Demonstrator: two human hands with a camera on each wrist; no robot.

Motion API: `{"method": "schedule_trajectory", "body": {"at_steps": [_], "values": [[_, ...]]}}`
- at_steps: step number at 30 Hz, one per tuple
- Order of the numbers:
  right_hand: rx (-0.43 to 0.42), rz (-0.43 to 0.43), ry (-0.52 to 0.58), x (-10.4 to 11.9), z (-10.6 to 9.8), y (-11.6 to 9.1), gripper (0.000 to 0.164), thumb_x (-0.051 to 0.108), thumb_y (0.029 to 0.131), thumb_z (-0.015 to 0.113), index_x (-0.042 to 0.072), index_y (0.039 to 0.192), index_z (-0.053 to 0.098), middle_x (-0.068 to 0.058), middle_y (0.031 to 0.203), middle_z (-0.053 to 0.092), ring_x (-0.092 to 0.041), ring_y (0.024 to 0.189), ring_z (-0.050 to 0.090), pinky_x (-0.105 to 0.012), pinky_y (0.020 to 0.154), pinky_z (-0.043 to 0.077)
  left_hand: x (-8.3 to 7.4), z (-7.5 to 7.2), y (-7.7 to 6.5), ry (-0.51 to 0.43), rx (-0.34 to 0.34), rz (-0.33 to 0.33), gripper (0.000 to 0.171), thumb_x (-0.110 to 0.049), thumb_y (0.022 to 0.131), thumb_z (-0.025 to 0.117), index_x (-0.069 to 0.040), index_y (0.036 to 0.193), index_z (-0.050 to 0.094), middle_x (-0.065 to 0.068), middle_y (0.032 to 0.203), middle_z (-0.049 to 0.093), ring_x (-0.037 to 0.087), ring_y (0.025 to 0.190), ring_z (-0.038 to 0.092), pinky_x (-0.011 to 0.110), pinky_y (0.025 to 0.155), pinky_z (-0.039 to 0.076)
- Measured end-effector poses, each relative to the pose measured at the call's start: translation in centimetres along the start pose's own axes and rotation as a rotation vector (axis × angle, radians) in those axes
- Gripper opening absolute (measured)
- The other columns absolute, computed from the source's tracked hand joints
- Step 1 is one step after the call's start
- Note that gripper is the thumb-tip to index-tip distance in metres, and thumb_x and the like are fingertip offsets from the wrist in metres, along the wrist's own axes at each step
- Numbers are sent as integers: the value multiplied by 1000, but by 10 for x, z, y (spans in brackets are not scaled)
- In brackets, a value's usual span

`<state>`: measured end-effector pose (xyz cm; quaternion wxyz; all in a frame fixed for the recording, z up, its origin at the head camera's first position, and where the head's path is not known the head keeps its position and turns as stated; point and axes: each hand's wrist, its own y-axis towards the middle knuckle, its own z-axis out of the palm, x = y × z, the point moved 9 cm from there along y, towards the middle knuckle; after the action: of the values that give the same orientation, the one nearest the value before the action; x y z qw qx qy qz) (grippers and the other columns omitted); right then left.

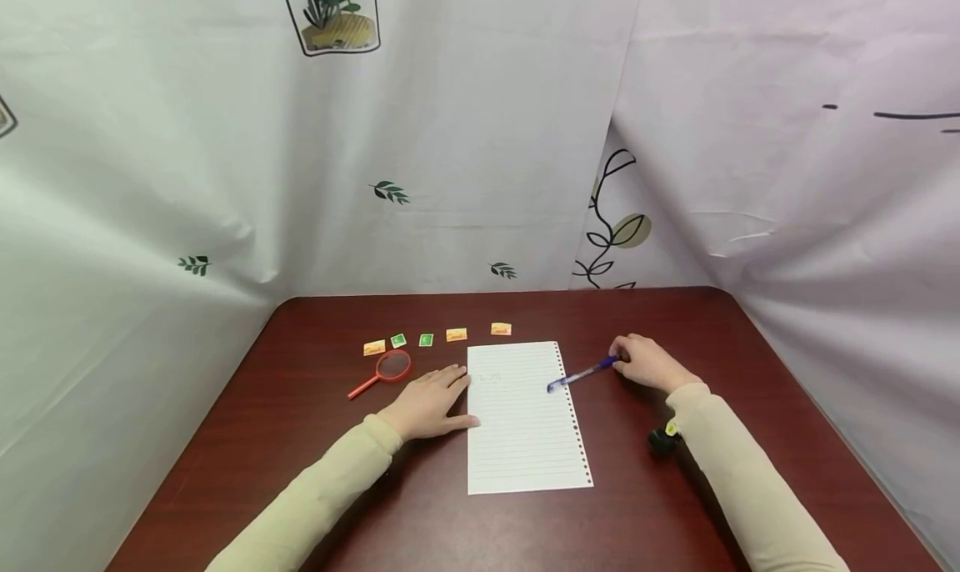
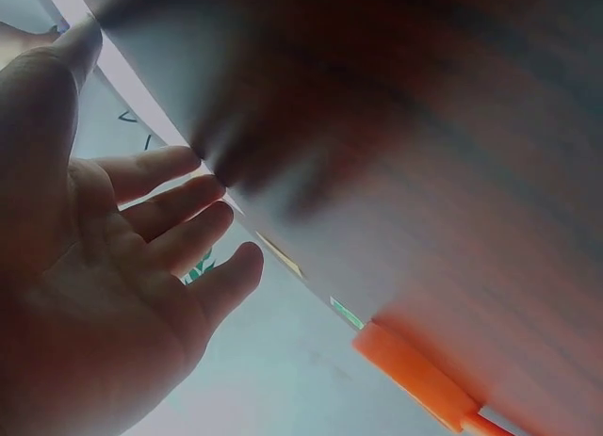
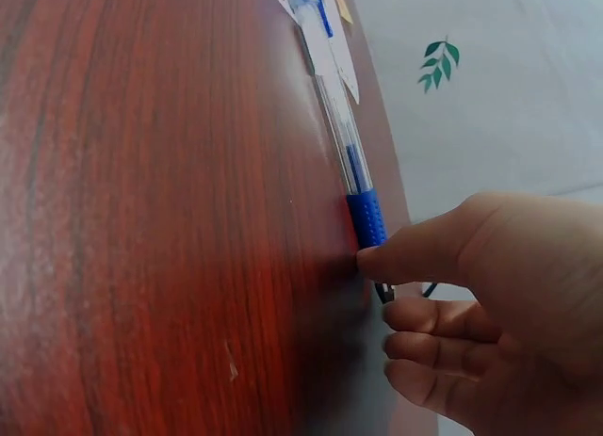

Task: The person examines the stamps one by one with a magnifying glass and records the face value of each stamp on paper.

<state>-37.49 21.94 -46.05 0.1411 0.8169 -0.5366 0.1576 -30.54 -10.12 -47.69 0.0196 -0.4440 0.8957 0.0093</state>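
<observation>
A lined sheet of paper point(image 1: 525, 439) with punched holes down its right edge lies on the table, faint pencil-like marks near its upper left. My left hand point(image 1: 427, 403) rests at the paper's left edge, fingers spread and mostly straight, thumb tip on the sheet. Between thumb and fingers, my right hand point(image 1: 647, 362) pinches a blue ballpoint pen point(image 1: 583, 373) at its rubber grip point(image 3: 367, 219), near the writing tip. The pen's clip end points left, over the paper's right edge. In the left wrist view, my left palm point(image 2: 104, 276) shows with the fingers extended.
A red magnifying glass point(image 1: 393, 366) lies left of the left hand. Several small orange and green stamp-like cards, such as an orange one point(image 1: 456, 335), line the table's far side. A small dark object point(image 1: 662, 441) with a yellow-green spot is by the right forearm. A white printed curtain point(image 1: 480, 138) surrounds the table.
</observation>
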Motion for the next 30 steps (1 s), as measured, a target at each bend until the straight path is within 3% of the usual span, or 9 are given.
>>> {"method": "schedule_trajectory", "body": {"at_steps": [14, 30], "values": [[37, 4, -2, 1, 0, -2, 7, 6, 93, 68, 0, 97, 65, -2, 73, 53, -15, 65, 48, -32, 64, 42, 0, 1, 2, -10, 6, -6, 82, -62, 93, 61, 0, 145, 52, 18, 150, 49, 32, 141, 44, 46, 112, 38], [-8, -33, 27, 2, 1, -5, 6, 4, 94, 67, 1, 92, 63, -1, 73, 56, -13, 65, 49, -32, 63, 44, 0, 0, 1, -28, 13, -6, 83, -62, 92, 62, 1, 146, 51, 18, 151, 47, 33, 141, 43, 46, 112, 39]]}}
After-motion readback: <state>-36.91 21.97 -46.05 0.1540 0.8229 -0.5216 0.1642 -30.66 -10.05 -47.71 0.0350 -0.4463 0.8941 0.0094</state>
